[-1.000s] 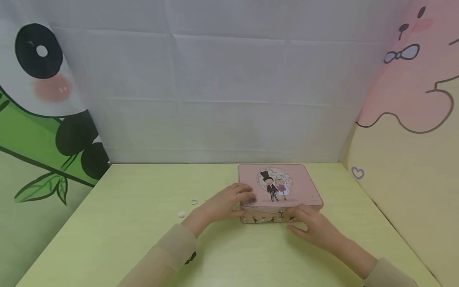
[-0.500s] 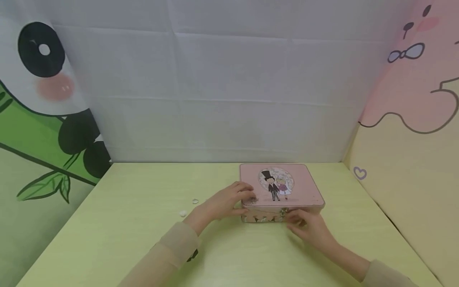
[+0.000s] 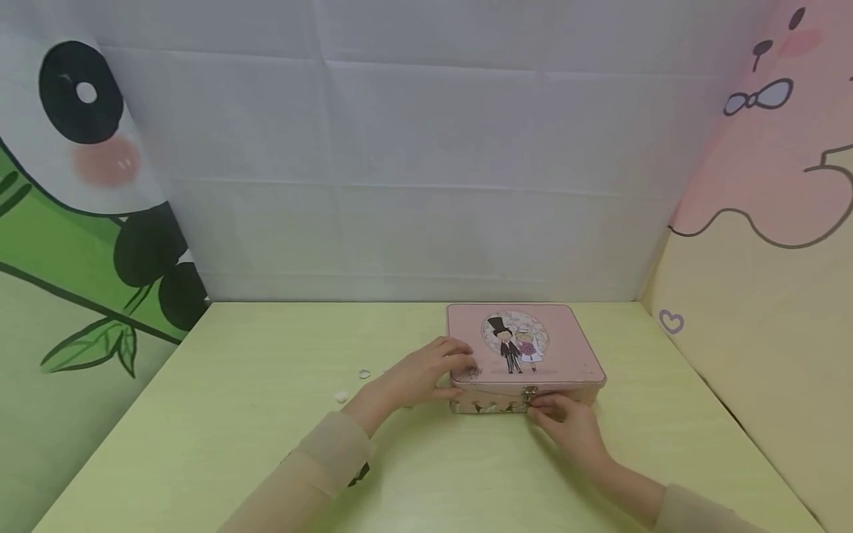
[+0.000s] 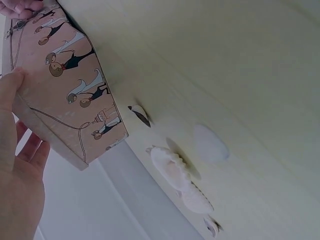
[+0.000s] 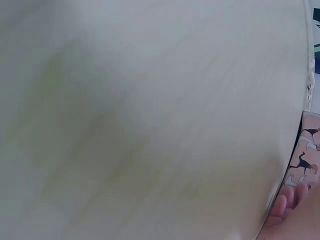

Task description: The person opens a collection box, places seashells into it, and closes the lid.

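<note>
A pink tin box (image 3: 566,340) with a cartoon couple on its lid sits closed at the back right of the table. My left hand (image 3: 415,375) holds its front left corner, thumb against the front edge and fingers over the lid. In the left wrist view the thumb presses the patterned front, partly cut off by the frame. At the small metal latch (image 3: 529,392) on the front, my right hand (image 3: 576,431) has thumb and fingertips together, pinching its lower part. The right wrist view catches only some curled fingers (image 5: 282,202) beside the box; their contact is hidden.
Several seashells lie left of the box: a ridged white shell (image 4: 170,167), a smooth pale shell (image 4: 211,143) and a small dark-edged shell (image 4: 139,115) among them. A white cloth backdrop (image 3: 426,185) rises behind the yellow table (image 3: 253,414), with printed panels on both sides.
My right hand has moved slightly left along the box front, and its fingers have drawn together at the latch. The left hand stays on the corner; the lid remains closed.
</note>
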Available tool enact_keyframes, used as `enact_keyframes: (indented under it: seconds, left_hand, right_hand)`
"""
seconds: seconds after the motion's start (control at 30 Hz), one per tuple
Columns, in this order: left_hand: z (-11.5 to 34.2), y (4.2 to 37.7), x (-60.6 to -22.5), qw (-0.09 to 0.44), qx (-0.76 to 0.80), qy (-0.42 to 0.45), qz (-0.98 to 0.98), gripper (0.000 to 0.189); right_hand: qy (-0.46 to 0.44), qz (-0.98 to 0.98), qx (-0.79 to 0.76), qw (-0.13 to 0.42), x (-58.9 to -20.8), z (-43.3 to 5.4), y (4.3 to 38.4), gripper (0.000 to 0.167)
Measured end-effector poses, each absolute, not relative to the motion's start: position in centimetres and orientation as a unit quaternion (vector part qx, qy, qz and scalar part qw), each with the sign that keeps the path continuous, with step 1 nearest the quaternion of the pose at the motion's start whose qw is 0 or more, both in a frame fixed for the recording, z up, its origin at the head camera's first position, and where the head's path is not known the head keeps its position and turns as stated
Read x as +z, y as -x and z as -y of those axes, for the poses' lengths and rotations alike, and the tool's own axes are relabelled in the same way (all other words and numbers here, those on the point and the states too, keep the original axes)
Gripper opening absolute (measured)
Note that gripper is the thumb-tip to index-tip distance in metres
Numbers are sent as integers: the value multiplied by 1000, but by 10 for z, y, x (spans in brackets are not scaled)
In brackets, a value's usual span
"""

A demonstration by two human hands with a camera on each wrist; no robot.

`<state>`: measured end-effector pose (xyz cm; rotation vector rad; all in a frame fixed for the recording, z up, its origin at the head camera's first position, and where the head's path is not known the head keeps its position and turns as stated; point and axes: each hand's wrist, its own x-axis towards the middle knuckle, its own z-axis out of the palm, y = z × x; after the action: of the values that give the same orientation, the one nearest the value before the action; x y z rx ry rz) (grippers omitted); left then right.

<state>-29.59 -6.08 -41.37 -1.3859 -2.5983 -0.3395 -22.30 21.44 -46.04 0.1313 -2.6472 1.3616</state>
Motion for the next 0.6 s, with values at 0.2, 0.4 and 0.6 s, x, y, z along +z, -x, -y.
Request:
enact_keyframes:
  seconds: [0.2, 0.4, 0.6]
  left_hand:
    - [60, 294, -411, 84, -112, 463, 875, 48]
    - [59, 294, -408, 78, -100, 458, 880, 49]
    - [59, 295, -410, 86, -104, 463, 876, 47]
  right_hand:
    - [39, 851, 523, 43, -461, -205, 221, 20]
    - [81, 841, 533, 36, -460, -199, 220, 29]
    - [97, 841, 531, 43, -459, -196, 220, 28]
